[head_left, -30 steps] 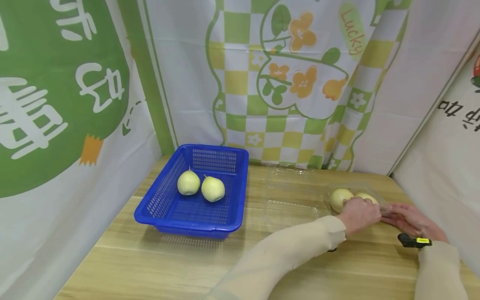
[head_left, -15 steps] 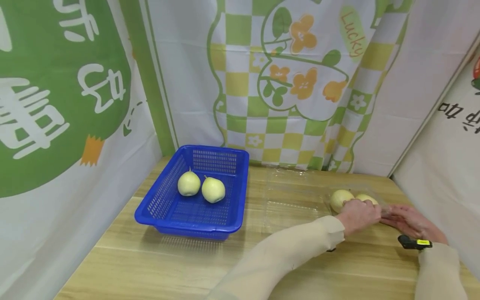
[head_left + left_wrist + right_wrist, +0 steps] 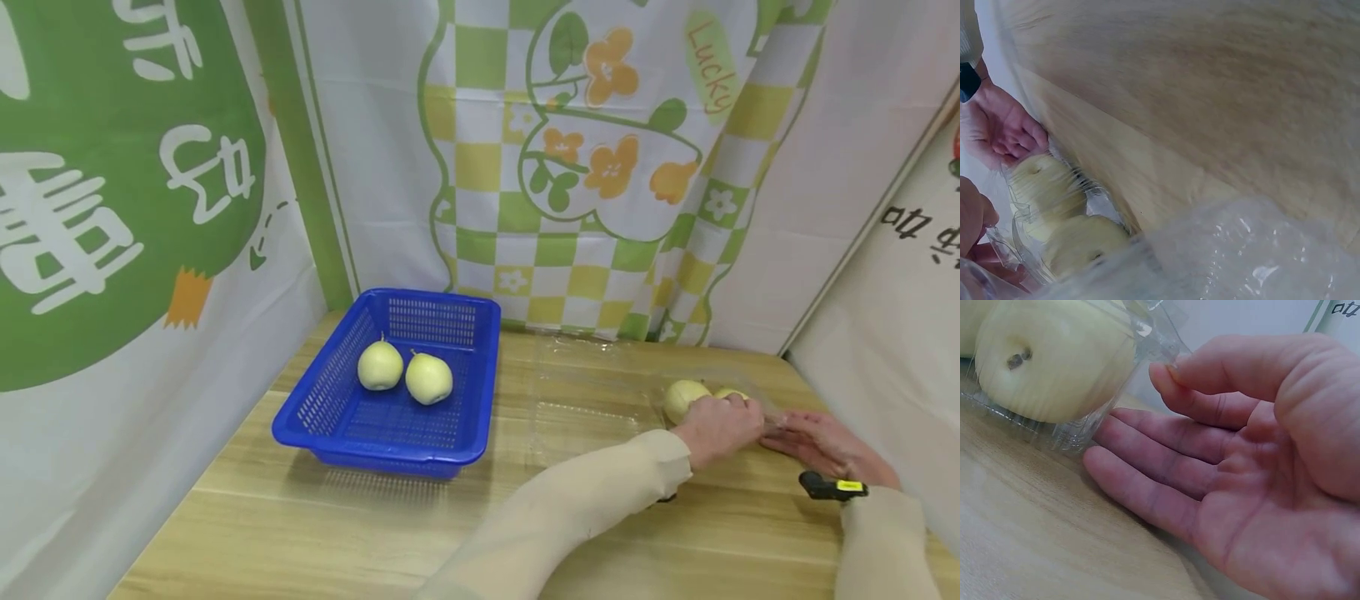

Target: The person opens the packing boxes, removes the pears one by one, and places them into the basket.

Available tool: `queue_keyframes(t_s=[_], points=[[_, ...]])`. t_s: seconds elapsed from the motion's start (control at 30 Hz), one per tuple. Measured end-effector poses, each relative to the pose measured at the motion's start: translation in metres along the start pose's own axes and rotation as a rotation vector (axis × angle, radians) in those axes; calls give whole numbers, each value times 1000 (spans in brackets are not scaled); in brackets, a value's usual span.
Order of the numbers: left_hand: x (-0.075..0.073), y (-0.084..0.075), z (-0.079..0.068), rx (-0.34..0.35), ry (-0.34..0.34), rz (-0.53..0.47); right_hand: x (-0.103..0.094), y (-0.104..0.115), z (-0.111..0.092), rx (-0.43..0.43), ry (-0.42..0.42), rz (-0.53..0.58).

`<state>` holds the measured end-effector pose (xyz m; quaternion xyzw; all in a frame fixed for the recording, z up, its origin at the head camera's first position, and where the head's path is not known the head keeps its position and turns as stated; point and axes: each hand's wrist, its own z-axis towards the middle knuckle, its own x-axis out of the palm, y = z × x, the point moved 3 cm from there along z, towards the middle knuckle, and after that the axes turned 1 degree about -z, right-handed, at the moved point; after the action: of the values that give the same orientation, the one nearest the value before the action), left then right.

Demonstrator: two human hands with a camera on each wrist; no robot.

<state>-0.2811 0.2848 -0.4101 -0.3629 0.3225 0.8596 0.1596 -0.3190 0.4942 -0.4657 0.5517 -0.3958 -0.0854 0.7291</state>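
Note:
At the right of the table, two pale yellow pears (image 3: pixel 686 402) lie inside a clear plastic box (image 3: pixel 1094 201). My left hand (image 3: pixel 722 429) reaches over its near side, thumb and fingers gripping the plastic edge; part of that hand is cut off in the left wrist view. On the right end, the thumb and index finger of my right hand (image 3: pixel 1229 450) pinch the box's corner, while the other fingers lie extended along its lower side. A pear (image 3: pixel 1054 359) shows through the plastic in the right wrist view. My left hand hides part of the second pear in the head view.
A blue plastic basket (image 3: pixel 480 392) with two pears (image 3: pixel 429 379) stands at the left. Between it and my hands lies an open clear plastic container (image 3: pixel 585 408), hard to see against the wooden table (image 3: pixel 315 533). Printed curtains (image 3: pixel 585 275) hang behind the table.
Both hands stay on the box, with barely any movement. Less of the second pear shows beside my left hand now. The head view has shifted slightly.

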Motion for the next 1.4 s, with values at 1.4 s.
queue_keyframes(t_s=[1.4], points=[[-29, 35, 33, -1, 213, -162, 2, 5, 0, 87, -4, -158]])
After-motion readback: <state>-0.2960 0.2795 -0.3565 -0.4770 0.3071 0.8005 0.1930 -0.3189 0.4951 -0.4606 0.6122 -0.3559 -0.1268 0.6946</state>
